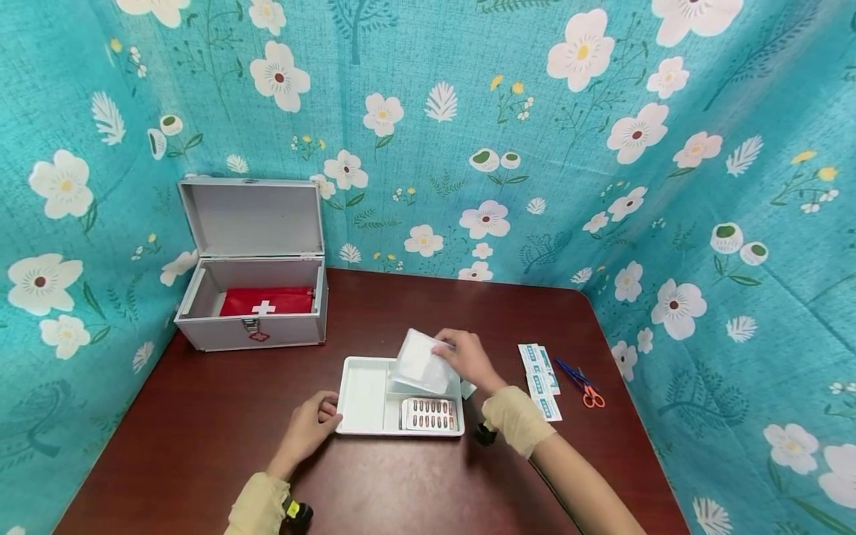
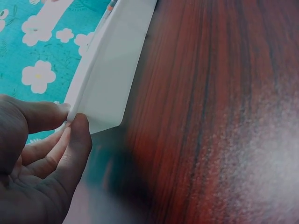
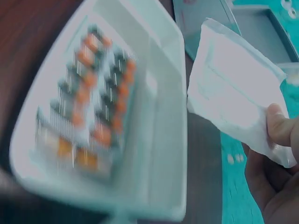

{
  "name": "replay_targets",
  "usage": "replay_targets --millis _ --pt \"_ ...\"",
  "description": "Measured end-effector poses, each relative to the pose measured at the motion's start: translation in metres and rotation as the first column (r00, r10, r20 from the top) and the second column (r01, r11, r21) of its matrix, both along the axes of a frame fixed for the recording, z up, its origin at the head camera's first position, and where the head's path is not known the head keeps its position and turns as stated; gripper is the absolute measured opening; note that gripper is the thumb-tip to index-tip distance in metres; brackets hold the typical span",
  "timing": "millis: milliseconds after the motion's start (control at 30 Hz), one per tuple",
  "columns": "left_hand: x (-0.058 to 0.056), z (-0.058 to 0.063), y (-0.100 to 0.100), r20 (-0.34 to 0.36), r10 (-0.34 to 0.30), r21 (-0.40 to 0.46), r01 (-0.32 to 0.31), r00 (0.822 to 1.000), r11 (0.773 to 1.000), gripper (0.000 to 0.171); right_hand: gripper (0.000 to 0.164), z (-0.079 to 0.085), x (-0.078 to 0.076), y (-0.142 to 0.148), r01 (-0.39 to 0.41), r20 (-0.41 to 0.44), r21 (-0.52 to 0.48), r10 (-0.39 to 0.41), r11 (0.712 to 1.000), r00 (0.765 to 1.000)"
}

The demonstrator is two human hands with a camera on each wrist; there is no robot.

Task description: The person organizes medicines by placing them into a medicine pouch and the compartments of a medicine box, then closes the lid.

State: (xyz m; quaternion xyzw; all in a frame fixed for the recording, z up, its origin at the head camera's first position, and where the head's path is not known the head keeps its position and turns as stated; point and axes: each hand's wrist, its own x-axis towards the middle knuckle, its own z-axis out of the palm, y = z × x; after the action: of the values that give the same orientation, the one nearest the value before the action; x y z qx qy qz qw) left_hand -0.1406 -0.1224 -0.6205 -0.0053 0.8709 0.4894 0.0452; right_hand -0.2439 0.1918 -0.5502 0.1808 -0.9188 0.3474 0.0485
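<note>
A white compartment tray (image 1: 363, 397) lies on the table. At its left edge my left hand (image 1: 309, 431) pinches the rim, thumb on one side and forefinger on the other in the left wrist view. My right hand (image 1: 468, 360) holds a flat white gauze packet (image 1: 421, 362) by one edge, over the tray's upper right compartment. In the right wrist view the packet (image 3: 238, 79) is gripped between thumb and fingers. Blister packs of capsules (image 1: 431, 414) sit in the lower right compartment, blurred in the right wrist view.
A grey metal case (image 1: 254, 332) with raised lid stands back left, a red pouch (image 1: 234, 302) with a white cross inside. Several small blue-and-white packets (image 1: 539, 383) lie to the right, beside orange-handled scissors (image 1: 592, 397) and a blue tool (image 1: 568, 371). Floral cloth (image 1: 428, 148) hangs behind.
</note>
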Motion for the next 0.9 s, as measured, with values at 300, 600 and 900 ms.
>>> replay_targets --millis 300,600,900 --pt "-0.001 0.001 -0.001 0.01 -0.003 0.0 0.003 1.0 1.0 0.033 0.008 -0.014 0.005 -0.066 -0.098 0.037 0.061 0.096 0.993 0.995" --pt "0.0 -0.002 -0.001 0.006 0.005 -0.007 -0.005 1.0 1.0 0.032 0.013 -0.024 0.01 -0.101 -0.1 0.055 0.195 0.091 0.976 0.994" --pt "-0.001 -0.002 -0.001 -0.001 0.002 -0.011 -0.002 1.0 1.0 0.032 0.022 -0.039 0.02 -0.119 0.079 -0.118 0.416 -0.032 0.906 0.992"
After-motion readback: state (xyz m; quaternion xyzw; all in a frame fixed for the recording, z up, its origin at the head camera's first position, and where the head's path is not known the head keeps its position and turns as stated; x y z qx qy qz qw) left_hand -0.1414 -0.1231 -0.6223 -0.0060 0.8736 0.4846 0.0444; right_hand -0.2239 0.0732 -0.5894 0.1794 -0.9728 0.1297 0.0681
